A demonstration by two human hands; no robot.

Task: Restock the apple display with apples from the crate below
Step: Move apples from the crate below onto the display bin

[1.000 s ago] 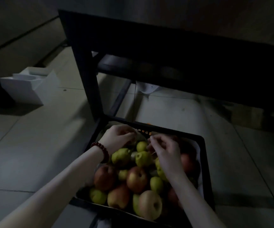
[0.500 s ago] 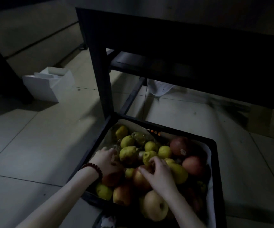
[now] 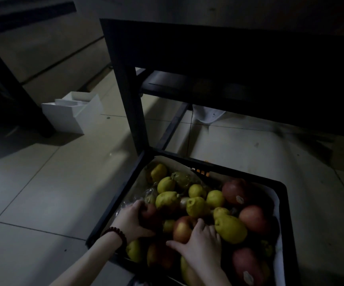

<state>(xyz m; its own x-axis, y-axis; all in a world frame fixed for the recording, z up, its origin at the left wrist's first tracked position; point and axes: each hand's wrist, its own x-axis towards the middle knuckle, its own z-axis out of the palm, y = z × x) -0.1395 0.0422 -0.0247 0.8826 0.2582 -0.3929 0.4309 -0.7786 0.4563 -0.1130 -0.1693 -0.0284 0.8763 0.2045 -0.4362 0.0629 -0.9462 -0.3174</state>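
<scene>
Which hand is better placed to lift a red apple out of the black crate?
Left, probably: the left hand already cups a dark red apple; the right hand lies flatter on a red-yellow apple.

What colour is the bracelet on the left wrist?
Dark red beads, the bracelet; head view, the only one, shows it.

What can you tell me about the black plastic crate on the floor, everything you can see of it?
The black plastic crate is a shallow rectangular tray with low walls, sitting flat on the pale tiled floor, its far left corner against the dark table leg. A pale liner shows along its edges. It holds mixed red and yellow-green fruit. The left hand and right hand both rest on red apples inside.
</scene>
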